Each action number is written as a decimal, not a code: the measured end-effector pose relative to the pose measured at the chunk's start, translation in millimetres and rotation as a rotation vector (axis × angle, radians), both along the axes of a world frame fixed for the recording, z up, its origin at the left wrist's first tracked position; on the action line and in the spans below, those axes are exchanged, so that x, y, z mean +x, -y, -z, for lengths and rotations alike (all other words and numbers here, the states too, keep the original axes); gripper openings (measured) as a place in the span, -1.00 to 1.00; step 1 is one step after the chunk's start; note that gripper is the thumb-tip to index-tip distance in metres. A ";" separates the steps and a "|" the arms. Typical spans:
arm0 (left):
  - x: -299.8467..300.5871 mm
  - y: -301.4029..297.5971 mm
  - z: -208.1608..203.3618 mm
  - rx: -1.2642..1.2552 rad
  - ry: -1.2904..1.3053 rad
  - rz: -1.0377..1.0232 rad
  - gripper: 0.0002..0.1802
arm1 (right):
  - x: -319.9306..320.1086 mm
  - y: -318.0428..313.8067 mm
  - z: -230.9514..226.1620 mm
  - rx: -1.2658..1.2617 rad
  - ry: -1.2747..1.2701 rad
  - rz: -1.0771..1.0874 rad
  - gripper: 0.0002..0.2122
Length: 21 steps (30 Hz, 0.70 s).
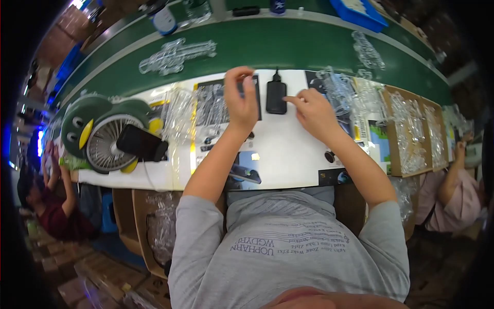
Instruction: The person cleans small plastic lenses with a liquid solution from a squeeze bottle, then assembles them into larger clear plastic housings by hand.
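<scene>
A small black squeeze bottle (276, 97) with a pointed nozzle is on the white work surface in front of me. My right hand (315, 114) reaches in from the right. Its index finger is stretched out to the bottle's right side, at or against it, and the other fingers are partly bent. To the left of the bottle, apart from it, my left hand (241, 103) is raised with fingers curved and a gap to the thumb. I see nothing in it. A dark sheet with clear plastic pieces (212, 108) lies beside and partly behind my left hand.
A green penguin-shaped fan (105, 136) stands at left with a black device (139, 142) before it. A phone (246, 174) lies near the front edge. Clear plastic pieces (339, 92) and a cardboard box (393, 139) are at right. People sit at both sides.
</scene>
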<state>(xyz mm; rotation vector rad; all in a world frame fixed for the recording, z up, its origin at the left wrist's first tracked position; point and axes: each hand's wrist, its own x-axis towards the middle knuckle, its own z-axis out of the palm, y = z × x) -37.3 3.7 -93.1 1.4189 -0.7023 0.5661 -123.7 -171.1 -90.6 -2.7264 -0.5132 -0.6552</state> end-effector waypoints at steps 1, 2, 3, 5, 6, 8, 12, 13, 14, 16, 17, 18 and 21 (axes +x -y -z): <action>1.7 -1.7 12.0 -0.030 -0.030 -0.042 -0.84 | 8.3 -1.3 1.9 -0.013 0.009 0.026 -0.64; 0.5 -2.6 16.8 -0.060 -0.061 -0.082 -0.84 | 14.1 -2.5 1.5 -0.077 0.053 -0.014 -0.63; 0.5 -4.5 21.5 -0.041 -0.049 -0.067 -0.83 | 20.6 -3.3 0.5 -0.141 0.095 -0.055 -0.63; -5.7 -6.0 23.6 -0.013 -0.049 -0.024 -0.83 | 32.1 -3.8 3.0 -0.284 0.102 -0.076 -0.64; -8.1 -2.2 23.3 -0.021 -0.046 0.002 -0.83 | 37.8 -1.4 7.0 -0.340 0.109 -0.086 -0.64; -12.1 0.4 19.5 0.040 -0.030 0.007 -0.83 | 47.9 -2.5 11.2 -0.368 0.127 -0.133 -0.65; -17.1 -7.6 3.7 0.287 0.128 -0.043 -0.85 | 59.5 -3.8 15.3 -0.459 0.161 -0.181 -0.72; -16.7 -12.1 -4.3 0.329 0.192 -0.082 -0.84 | 59.1 -4.3 15.4 -0.458 0.161 -0.183 -0.72; -14.2 -15.6 -12.5 0.329 0.192 -0.081 -0.84 | 57.3 -0.9 14.4 -0.434 0.189 -0.167 -0.70; -8.4 -28.8 -33.6 0.487 0.367 -0.242 -0.83 | 52.8 3.5 12.6 -0.403 0.224 -0.160 -0.67; -9.0 -37.8 -48.2 0.550 0.268 -0.284 -0.80 | 48.2 6.3 13.9 -0.316 0.223 -0.073 -0.63; -5.1 -46.0 -53.6 0.556 0.267 -0.289 -0.80 | 43.5 8.3 16.1 -0.228 0.220 0.013 -0.59; 1.3 -75.4 -62.1 0.738 0.186 -0.470 -0.76 | 26.6 0.2 8.3 0.136 0.167 0.144 -0.49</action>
